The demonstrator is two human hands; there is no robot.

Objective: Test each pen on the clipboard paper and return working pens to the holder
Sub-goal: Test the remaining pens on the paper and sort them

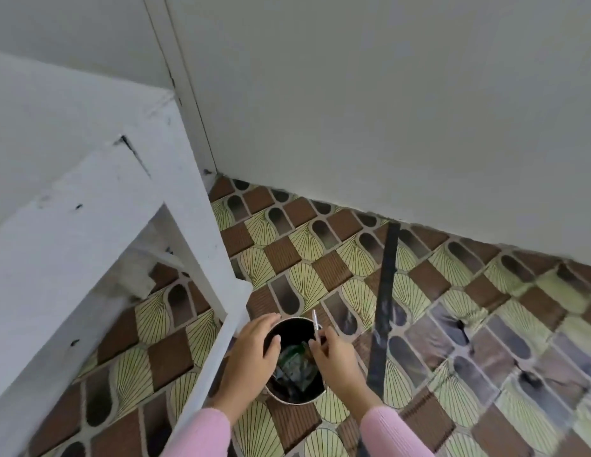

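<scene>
Two hands in pink sleeves (pixel 201 433) reach out over a round dark bin (pixel 295 401). The bin stands on the floor (pixel 280 252), which has brown and yellow tiles.

The right hand (pixel 333 357) holds a thin pen (pixel 315 324). Its fingers and thumb pinch the low end of the pen. The pen points up and away, right over the far right edge of the bin.

The left hand (pixel 251 351) rests on the left edge of the bin. Its fingers are almost straight and lie over the rim, and they hold nothing.

Inside the bin there is some crumpled trash (pixel 292 362) that looks shiny and green.

On the left is a white table (pixel 89 199). One of its legs comes down close to the left hand.

On the right a long black stick (pixel 384 308) leans against the white wall (pixel 386 110). It stands near the bin but does not touch it.
</scene>
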